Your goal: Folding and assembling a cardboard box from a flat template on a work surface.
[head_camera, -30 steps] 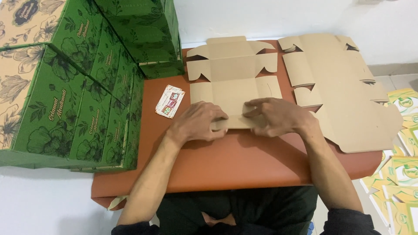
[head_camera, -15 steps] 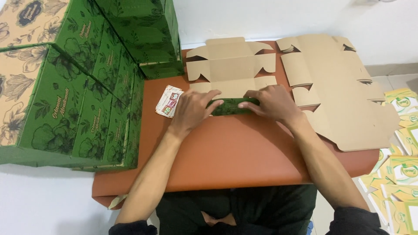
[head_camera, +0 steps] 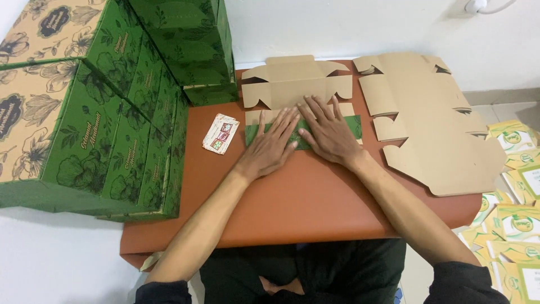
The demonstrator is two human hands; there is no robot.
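On the brown table (head_camera: 315, 208), left hand (head_camera: 270, 147) and right hand (head_camera: 329, 134) lay open and flat, holding nothing, pressing down the cardboard box blank's (head_camera: 298, 90) folded green flap (head_camera: 351, 126); creasing step, seemingly.

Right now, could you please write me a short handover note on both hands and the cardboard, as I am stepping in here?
Left hand: open, flat, palm down on the folded green flap of the box blank.
Right hand: open, flat, pressing the same flap beside the left.
Things: the blank lies unfolded at the far edge of the brown table; a stack of flat blanks to the right; finished green boxes stacked on the left; a small card beside the left hand.
Done: the near flap is folded over, printed side up.
Left: the other flaps lie flat; no walls stand yet.
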